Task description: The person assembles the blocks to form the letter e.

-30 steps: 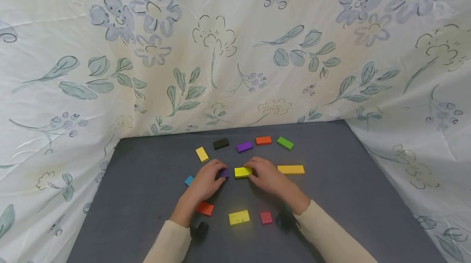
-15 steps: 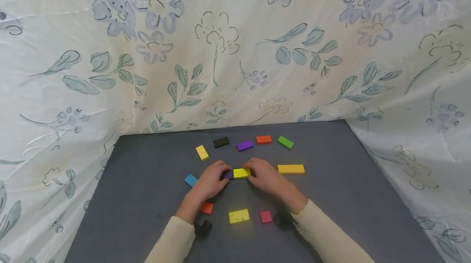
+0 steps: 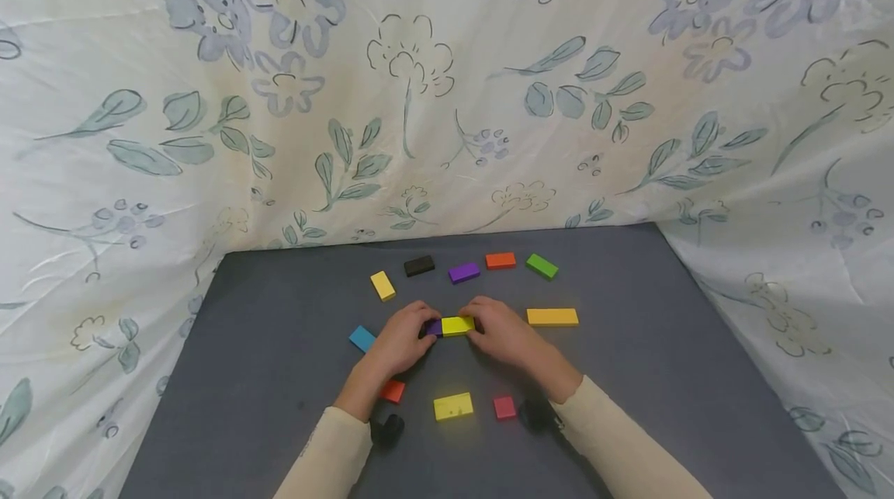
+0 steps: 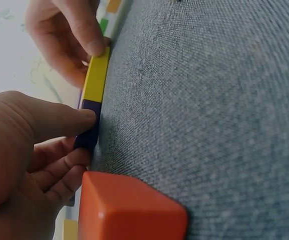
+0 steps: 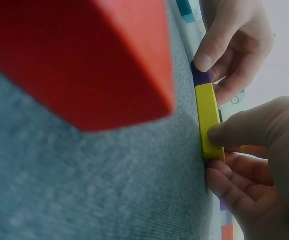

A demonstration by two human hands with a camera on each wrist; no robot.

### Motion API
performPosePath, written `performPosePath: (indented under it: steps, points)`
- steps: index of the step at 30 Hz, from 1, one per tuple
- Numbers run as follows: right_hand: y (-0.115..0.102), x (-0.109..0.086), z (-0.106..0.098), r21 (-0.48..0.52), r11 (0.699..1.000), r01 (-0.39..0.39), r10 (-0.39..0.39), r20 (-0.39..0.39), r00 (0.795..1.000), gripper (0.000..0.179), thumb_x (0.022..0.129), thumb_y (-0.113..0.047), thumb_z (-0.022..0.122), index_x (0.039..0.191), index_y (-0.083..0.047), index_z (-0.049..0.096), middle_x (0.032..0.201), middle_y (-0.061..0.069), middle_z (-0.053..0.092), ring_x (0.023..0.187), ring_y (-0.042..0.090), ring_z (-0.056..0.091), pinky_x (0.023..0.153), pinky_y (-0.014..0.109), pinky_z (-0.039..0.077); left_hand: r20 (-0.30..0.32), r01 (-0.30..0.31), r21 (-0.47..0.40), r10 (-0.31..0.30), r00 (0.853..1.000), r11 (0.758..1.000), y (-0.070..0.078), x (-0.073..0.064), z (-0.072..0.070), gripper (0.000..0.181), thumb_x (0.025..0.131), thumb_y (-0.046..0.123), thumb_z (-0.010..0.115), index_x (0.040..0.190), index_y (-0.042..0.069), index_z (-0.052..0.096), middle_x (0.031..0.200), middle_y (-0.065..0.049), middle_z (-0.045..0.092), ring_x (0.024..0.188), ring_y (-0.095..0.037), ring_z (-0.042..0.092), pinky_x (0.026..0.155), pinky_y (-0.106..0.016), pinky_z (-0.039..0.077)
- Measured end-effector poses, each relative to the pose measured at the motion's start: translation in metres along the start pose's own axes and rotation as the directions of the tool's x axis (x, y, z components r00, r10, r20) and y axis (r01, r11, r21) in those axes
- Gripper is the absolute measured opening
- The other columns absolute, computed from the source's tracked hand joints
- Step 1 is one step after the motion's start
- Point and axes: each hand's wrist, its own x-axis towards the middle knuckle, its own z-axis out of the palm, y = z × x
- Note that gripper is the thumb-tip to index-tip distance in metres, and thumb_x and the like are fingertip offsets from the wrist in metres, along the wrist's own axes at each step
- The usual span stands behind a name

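Two blocks lie end to end on the dark table, a dark purple block (image 3: 434,327) on the left and a bright yellow block (image 3: 457,326) on the right. My left hand (image 3: 403,339) pinches the purple block between thumb and fingers, as the left wrist view shows. With thumb and fingers, my right hand (image 3: 504,331) grips the yellow block's right end. In both wrist views the ends of the purple block (image 4: 89,122) and the yellow block (image 5: 209,117) touch, forming one straight bar. Part of the purple block is hidden under my left fingers.
Behind the hands lie a small yellow block (image 3: 382,285), black block (image 3: 419,265), purple block (image 3: 464,273), red block (image 3: 500,261) and green block (image 3: 542,266). An orange block (image 3: 552,317) sits right. Nearer are blue (image 3: 362,338), red (image 3: 393,391), pale yellow (image 3: 453,407) and pinkish-red (image 3: 504,407) blocks.
The gap between the purple and yellow blocks has closed. My left hand has moved right with the purple block, and my right hand has shifted slightly left with the yellow one.
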Motion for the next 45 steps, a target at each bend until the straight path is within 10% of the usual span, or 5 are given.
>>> performPosePath:
  steps: [37, 45]
  points:
    - [0.001, -0.001, 0.002, 0.020, 1.000, 0.007, -0.006, -0.037, 0.999, 0.041, 0.096, -0.013, 0.083, 0.135, -0.007, 0.073, 0.122, 0.004, 0.067, 0.096, 0.016, 0.060, 0.090, 0.038, 0.057, -0.032, 0.032, -0.009, -0.033, 0.999, 0.999, -0.003, -0.004, 0.004, 0.050, 0.097, 0.015, 0.085, 0.143, 0.007, 0.068, 0.132, -0.010, 0.060, 0.113, -0.026, 0.062, 0.107, -0.048, 0.054]
    - [0.001, -0.015, -0.022, -0.001, 0.999, -0.042, 0.041, -0.113, 0.993, 0.048, 0.095, -0.019, 0.085, 0.141, -0.013, 0.071, 0.131, 0.004, 0.067, 0.117, 0.023, 0.064, 0.103, 0.048, 0.055, -0.143, -0.096, 0.102, 0.110, 0.984, 0.990, 0.012, -0.019, -0.003, 0.057, 0.103, 0.018, 0.076, 0.156, 0.008, 0.057, 0.161, -0.017, 0.042, 0.143, -0.036, 0.047, 0.113, -0.053, 0.048]
